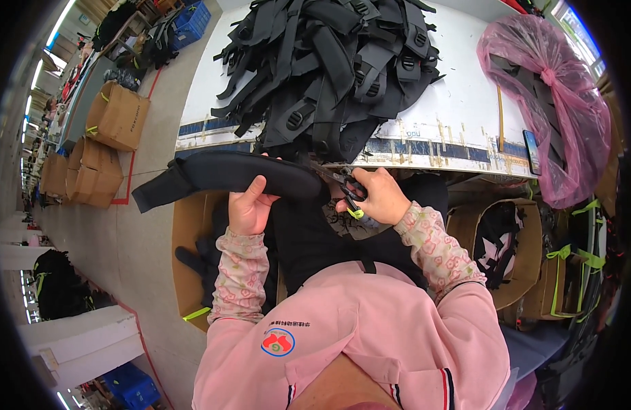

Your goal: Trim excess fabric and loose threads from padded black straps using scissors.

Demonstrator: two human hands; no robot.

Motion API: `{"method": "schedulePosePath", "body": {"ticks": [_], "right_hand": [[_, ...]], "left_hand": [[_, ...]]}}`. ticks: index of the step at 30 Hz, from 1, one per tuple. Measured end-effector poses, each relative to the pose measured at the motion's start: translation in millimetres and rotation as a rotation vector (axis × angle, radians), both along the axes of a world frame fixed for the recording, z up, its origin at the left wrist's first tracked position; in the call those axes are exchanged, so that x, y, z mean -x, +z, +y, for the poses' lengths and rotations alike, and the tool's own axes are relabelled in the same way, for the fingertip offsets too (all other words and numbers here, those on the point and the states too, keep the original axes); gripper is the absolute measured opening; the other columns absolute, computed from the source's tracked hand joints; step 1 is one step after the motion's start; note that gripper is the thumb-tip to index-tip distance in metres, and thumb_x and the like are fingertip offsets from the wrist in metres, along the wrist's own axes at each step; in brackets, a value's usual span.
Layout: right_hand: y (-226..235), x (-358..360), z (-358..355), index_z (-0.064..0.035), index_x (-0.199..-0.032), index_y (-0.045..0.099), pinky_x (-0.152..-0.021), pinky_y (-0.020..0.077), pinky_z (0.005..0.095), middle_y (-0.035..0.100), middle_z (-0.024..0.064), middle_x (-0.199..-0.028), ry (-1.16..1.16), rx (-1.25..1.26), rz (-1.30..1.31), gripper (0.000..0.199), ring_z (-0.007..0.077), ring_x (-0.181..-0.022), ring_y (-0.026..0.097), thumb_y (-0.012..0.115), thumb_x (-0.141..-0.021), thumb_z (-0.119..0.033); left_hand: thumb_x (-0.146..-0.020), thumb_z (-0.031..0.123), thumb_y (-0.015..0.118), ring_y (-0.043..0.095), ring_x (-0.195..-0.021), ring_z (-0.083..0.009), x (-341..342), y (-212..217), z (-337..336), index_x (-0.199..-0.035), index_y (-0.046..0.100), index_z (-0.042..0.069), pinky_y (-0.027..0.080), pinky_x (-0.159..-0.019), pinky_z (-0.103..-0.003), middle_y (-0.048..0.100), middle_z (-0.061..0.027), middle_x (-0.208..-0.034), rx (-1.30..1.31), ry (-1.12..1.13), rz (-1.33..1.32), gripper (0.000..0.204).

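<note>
A long black padded shoulder strap (244, 175) lies across the front of my lap, just before the table edge. My left hand (248, 208) grips it from below near its middle, thumb on top. In my right hand (382, 198) is a pair of black-handled scissors (354, 190) with a yellow-green tie on the handle. Their blades reach the strap's right end; whether they touch it I cannot tell. Beyond the strap, a heap of black padded straps with buckles (329, 68) covers the middle of the white table (459, 102).
A pink plastic bag (544, 109) with black pieces sits at the table's right, beside a phone (531, 152) and a thin wooden stick (500, 117). Cardboard boxes stand by my right (530, 263) and left (184, 249) sides. More cartons (117, 116) stand along the left floor.
</note>
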State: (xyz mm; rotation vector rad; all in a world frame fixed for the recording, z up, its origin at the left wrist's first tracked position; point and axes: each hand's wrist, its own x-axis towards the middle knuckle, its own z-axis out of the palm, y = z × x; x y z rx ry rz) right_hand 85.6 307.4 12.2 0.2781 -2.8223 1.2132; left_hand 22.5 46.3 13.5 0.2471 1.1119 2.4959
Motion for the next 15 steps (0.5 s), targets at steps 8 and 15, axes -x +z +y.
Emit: {"method": "schedulePosePath", "body": {"ticks": [8,15], "right_hand": [[-3,-4,4,-0.0032,-0.069,0.055,-0.068,0.0398,0.0367,0.058,0.0128,-0.063,0.055,-0.141,0.025,0.053,0.033,-0.062,0.055,0.075,-0.066,-0.052],[-9,-2,1,-0.0027,-0.075,0.059,-0.064,0.0446,0.0412,0.059,0.0176,-0.069,-0.021,-0.083,-0.033,0.033,0.0376,-0.068,0.055,0.076,-0.067,-0.03]], "left_hand": [[-0.092,0.006,0.054,0.049,-0.121,-0.0292,0,-2,-3,-0.131,0.041,0.001,0.048,-0.094,-0.048,0.05,-0.0127,-0.128,0.005,-0.007,-0.012,0.041],[-0.091,0.005,0.055,0.052,-0.117,-0.03,-5,-2,4,-0.129,0.044,0.0,0.05,-0.092,-0.046,0.054,-0.0159,-0.124,0.055,0.004,-0.036,0.04]]}}
